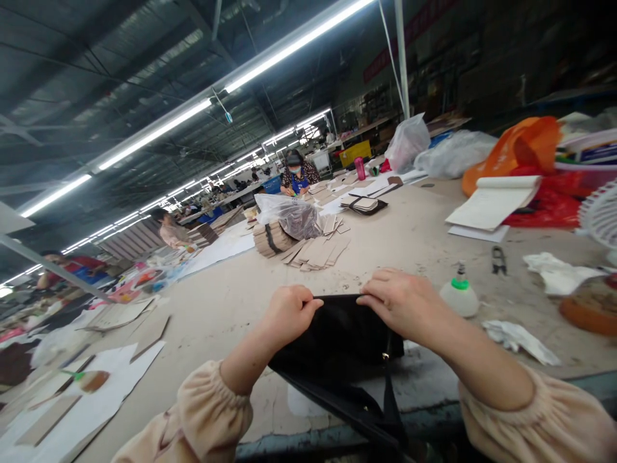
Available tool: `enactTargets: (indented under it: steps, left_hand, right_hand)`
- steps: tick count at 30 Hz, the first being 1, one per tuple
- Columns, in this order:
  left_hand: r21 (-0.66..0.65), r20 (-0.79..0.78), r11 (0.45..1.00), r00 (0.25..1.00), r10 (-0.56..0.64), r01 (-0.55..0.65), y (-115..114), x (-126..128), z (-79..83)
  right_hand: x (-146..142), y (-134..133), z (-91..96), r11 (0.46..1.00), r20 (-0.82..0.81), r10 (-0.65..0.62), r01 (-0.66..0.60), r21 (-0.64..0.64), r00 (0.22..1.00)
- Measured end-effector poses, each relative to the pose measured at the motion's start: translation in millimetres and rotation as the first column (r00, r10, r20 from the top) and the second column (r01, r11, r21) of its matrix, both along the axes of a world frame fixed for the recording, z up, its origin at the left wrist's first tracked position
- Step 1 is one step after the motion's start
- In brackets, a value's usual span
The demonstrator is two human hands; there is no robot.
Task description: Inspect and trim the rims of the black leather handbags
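Note:
A black bag (pixel 332 341) with a small gold-coloured metal fitting and a dangling strap is held up at the near edge of the worktable. My left hand (pixel 292 315) pinches its upper edge on the left, thumb against the fabric. On the right, my right hand (pixel 402 302) grips the same edge with thumb and fingers closed. The edge between the two hands is stretched fairly straight. The lower part of the bag droops over the table's rim, and its inside is too dark to make out.
A green-capped glue bottle (pixel 459 292), thread snips (pixel 499 260) and crumpled white tissue (pixel 520 341) lie right of my hands. Ahead are stacked card pieces (pixel 318 251) and a plastic bag (pixel 289 215). Another bottle (pixel 91 381) lies at left. A co-worker (pixel 299 175) sits across the table.

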State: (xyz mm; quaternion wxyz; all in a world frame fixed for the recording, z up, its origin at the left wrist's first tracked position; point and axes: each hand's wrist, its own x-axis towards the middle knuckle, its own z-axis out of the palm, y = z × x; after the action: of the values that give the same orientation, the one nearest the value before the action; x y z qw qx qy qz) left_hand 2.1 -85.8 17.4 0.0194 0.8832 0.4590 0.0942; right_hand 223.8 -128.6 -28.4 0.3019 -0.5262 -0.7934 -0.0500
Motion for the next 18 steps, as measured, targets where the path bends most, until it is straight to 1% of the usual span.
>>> enactTargets:
  steps: [3,5,9,11,14,18]
  left_hand:
    - [-0.005,0.002,1.000,1.000,-0.005,0.005,-3,2,2.4]
    - [-0.013,0.005,1.000,1.000,-0.013,0.014,-7,7,4.0]
    - [-0.032,0.008,0.996,0.996,-0.084,0.084,-14,32,3.2]
    - [-0.037,0.005,0.991,0.992,-0.127,0.127,-17,46,1.1]
    - [-0.039,0.002,0.986,0.987,-0.160,0.160,-17,61,-1.4]
    - [-0.056,-0.002,0.986,0.988,-0.156,0.155,-14,63,0.4]
  right_hand:
    - [-1,-6,3.8,0.999,0.032,-0.023,0.022,0.031,0.999]
    - [6,-10,6.6,0.999,0.045,-0.031,0.030,0.036,0.998]
    - [29,-24,11.1,0.995,0.076,-0.095,0.097,-0.031,0.993]
    - [35,-32,13.3,0.988,0.081,-0.137,0.143,-0.064,0.987]
    - [24,-38,15.1,0.987,0.059,-0.136,0.140,-0.076,0.989]
    - [-2,-28,9.6,0.987,0.039,-0.105,0.109,-0.114,0.994]
